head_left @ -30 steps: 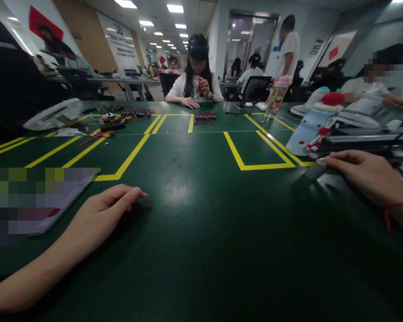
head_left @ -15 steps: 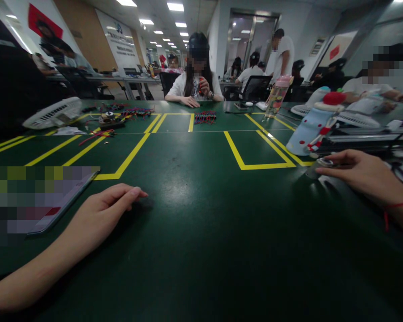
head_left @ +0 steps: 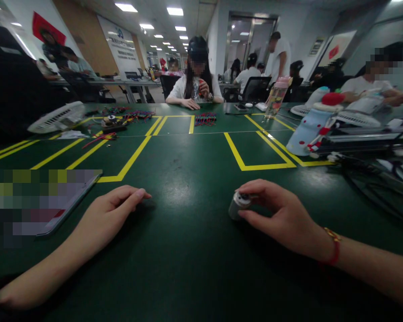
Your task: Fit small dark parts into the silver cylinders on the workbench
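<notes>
Dim overall, lit by ceiling panels (head_left: 174, 10) overhead. Soft glare patch on green worktop (head_left: 188, 188) centre; shadows faint under hands. Strong wide-angle bending at edges, left edge nearly black. Far background soft, slight blur, some regions pixelated.

The right hand (head_left: 282, 214) was far out to the side a second ago, close to the blue bottle (head_left: 310, 125) and just past the corner of the yellow box (head_left: 255, 166) painted on the table. Now it has come in front of that yellow box, nearer the person. It brought the small grey can (head_left: 237, 206) along, with fingers and thumb around its top.
</notes>
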### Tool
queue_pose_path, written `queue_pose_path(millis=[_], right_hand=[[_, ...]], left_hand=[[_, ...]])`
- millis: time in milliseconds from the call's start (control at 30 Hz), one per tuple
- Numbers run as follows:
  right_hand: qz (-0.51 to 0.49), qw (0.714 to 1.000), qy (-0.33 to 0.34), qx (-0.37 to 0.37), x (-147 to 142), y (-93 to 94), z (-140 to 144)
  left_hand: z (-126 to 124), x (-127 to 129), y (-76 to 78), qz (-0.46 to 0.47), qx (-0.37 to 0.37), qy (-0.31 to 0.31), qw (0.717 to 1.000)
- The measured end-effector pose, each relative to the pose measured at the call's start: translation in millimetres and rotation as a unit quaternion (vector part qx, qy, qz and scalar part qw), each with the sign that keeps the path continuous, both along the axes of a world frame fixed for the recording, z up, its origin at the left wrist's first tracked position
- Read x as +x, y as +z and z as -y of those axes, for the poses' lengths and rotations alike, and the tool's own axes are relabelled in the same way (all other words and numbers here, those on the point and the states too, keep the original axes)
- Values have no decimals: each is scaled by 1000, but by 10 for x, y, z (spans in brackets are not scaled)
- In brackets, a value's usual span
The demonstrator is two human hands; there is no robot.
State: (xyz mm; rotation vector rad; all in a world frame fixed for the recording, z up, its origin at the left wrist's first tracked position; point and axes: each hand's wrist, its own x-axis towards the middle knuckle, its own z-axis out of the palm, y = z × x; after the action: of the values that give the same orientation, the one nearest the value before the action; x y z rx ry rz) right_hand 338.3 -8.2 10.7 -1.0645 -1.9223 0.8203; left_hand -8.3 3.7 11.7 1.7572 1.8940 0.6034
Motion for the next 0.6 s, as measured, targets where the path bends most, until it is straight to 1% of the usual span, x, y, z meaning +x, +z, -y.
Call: queue_pose_path(millis=[33,100,200,267,333,400,433,467,533,600], right_hand=[[3,1000,23,7,-103,-15,34],[8,999,47,24,-221,-43,65],[14,998,59,25,-256,-80,60],[9,998,60,5,-245,-105,51],[-5,998,54,-24,-238,-132,48],[-24,997,53,-47,-238,-158,46],[-30,997,55,-54,-239,-171,44],[-32,996,60,-57,-240,-182,40],[-32,996,67,-56,-241,-197,31],[-30,996,70,-54,-239,-199,21]], left_hand=[[2,2,7,-3,1,0,1000],[1,1,20,0,0,-4,1000],[-8,33,27,7,1,2,1000],[-6,142,34,10,17,-8,1000],[14,357,63,23,50,-66,996],[44,654,117,49,79,-175,980],[58,811,151,62,92,-220,969],[67,959,185,72,98,-246,962],[70,1190,250,85,103,-266,955],[54,1302,299,95,106,-263,954]])
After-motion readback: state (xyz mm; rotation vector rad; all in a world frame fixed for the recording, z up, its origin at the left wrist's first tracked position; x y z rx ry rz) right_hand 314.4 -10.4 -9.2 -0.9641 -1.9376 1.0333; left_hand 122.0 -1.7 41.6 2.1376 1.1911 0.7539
